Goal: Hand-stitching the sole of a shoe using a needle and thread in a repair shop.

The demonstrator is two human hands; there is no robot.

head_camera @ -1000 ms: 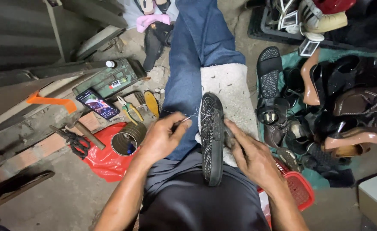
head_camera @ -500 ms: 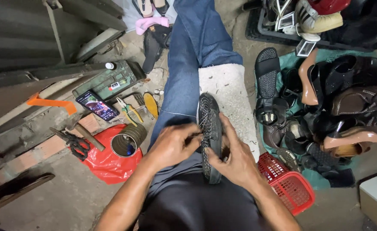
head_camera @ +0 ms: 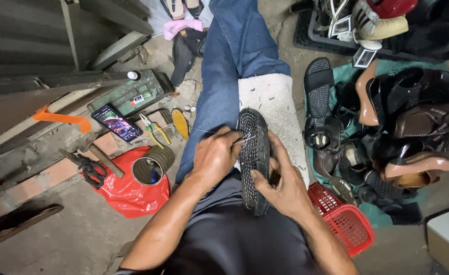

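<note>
A black shoe (head_camera: 253, 153) lies sole-up along my lap, on a white cloth (head_camera: 270, 97) spread over my jeans. My right hand (head_camera: 281, 184) grips the shoe's right side, thumb pressed on the sole. My left hand (head_camera: 215, 155) pinches a thin tool and pale thread (head_camera: 245, 138) at the sole's left edge. A strand of the thread runs off to the left.
To my left on the floor lie a phone (head_camera: 115, 122), pliers (head_camera: 154, 130), a green metal box (head_camera: 132, 94), a hammer (head_camera: 94, 158), a tin can (head_camera: 148, 170) and a red bag (head_camera: 122, 191). A red basket (head_camera: 346, 224) and a pile of shoes (head_camera: 387, 127) are on the right.
My left hand has come in from pulling thread out to the left and now works at the sole's edge. My right hand shifted along the shoe's right side.
</note>
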